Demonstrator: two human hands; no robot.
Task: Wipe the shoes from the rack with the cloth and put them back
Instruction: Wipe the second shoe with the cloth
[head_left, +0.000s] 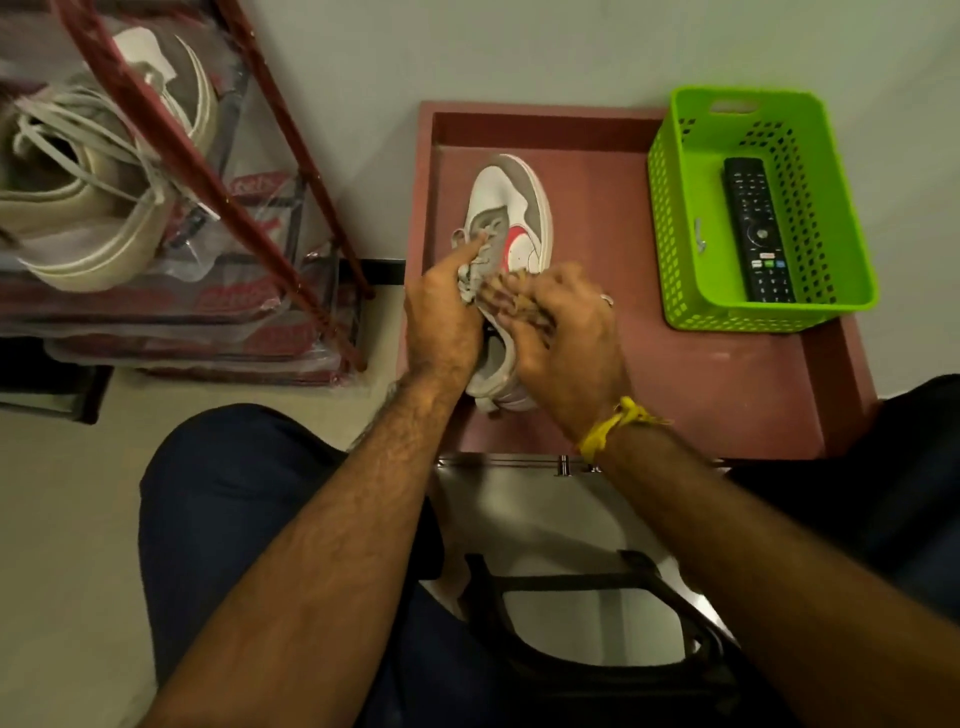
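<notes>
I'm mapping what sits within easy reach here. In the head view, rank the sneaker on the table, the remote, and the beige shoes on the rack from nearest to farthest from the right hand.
From the right hand:
1. Sneaker, directly under the hand, on the red table.
2. Remote, to the right, inside the green basket.
3. Beige shoes, far left, on the rack.

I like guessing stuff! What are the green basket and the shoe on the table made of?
The green basket looks like moulded plastic: glossy, with rows of punched holes. The shoe seems smooth white leather or a leather look-alike with duller grey, suede-like panels; which one, the picture can't settle.
</notes>
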